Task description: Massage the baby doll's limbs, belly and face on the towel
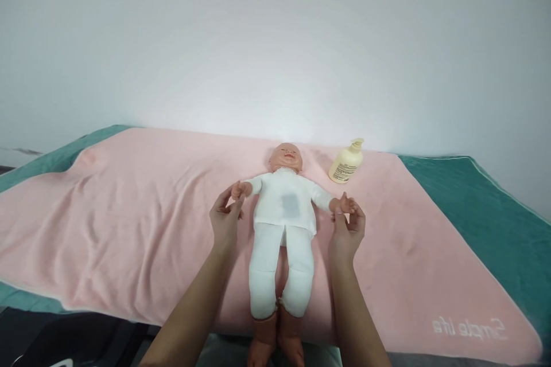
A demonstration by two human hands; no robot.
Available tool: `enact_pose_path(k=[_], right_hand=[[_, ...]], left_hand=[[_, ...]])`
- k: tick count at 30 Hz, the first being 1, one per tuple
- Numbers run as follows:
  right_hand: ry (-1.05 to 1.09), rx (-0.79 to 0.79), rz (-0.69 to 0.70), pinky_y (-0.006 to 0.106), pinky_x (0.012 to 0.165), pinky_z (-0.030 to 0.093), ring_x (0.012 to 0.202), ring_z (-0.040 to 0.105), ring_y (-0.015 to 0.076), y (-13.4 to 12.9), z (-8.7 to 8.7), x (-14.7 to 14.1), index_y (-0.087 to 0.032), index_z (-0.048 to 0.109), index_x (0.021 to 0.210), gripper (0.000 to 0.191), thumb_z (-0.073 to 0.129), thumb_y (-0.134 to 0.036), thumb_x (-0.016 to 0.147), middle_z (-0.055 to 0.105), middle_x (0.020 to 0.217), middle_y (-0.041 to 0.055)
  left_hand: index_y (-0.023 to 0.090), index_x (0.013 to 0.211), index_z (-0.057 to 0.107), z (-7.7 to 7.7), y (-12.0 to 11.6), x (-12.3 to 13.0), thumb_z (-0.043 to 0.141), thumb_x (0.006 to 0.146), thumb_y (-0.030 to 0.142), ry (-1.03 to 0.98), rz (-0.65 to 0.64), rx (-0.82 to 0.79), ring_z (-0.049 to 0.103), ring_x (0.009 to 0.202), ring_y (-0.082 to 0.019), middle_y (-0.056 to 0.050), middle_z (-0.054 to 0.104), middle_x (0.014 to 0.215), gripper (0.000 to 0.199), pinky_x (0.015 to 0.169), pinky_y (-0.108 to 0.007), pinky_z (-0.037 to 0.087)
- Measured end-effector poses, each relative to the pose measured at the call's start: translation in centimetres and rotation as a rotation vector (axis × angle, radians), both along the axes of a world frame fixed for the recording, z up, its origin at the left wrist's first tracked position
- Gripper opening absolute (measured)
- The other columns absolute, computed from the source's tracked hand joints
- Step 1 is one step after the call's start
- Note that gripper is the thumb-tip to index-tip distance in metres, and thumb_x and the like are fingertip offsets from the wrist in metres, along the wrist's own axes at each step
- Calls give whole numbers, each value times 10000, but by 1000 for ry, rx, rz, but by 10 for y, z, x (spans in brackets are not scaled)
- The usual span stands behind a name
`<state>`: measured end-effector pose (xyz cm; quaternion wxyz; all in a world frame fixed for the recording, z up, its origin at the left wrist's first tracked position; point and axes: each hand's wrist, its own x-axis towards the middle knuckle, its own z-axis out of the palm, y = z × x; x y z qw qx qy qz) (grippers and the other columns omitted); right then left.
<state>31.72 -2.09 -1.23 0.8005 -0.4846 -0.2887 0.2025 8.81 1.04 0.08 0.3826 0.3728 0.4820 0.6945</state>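
A baby doll (284,200) with a white cloth body lies on its back on a pink blanket (172,229), its head toward the wall and its bare feet toward me. Its arms are spread out to both sides. My left hand (224,215) is closed around the doll's hand (241,190) on the left. On the other side, my right hand (348,232) grips the doll's other hand (343,205) between thumb and fingers. A grey patch marks the doll's chest. Beyond my right hand stands a pale yellow pump bottle (346,161), slightly tilted in view.
Under the pink blanket a green cover (495,218) shows at the right and left edges. A white wall (275,46) rises behind. At the lower left is a dark object (73,338), partly cut off. Folds wrinkle the blanket's left side.
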Motion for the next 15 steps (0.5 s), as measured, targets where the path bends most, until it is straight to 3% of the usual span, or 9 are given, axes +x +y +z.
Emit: enact_pose_path(k=[3,7,10,13,15], right_hand=[[180,-60,-45,232,658,485,967,619,157,3,-6,16,-218,565,1086,480,754,-397,683,580,1237,76],[269,-95,-40,233,629,490,686,565,84,6,-14,29,-212,559,1047,485,730,-495,692,620,1004,18],[223,-127,-105,234,606,477,686,566,102,6,-10,27,-193,576,1054,514,706,-551,709,627,984,36],[84,-168,-160,247,650,475,804,597,146,6,1,25,-164,620,1075,541,691,-568,723,640,1079,77],[-28,-202,-167,256,678,468,850,602,166,9,10,28,-163,640,1112,554,676,-570,737,647,1119,85]], left_hand=[[182,1069,676,-6,9,-10,738,729,465,-136,92,-46,421,489,-33,-46,652,948,447,468,-190,363],[175,1003,673,-14,13,-20,743,716,511,-215,116,-154,444,521,-58,25,531,694,448,499,-182,374],[185,1030,671,-10,12,-20,730,726,515,-165,103,-124,438,507,-51,10,575,763,453,503,-198,380],[186,1070,673,4,16,-19,716,733,507,-70,13,-62,428,484,-41,-33,641,906,467,488,-214,373],[176,1067,688,16,23,-22,724,715,507,9,-74,-56,426,469,-51,-36,656,843,484,470,-217,359]])
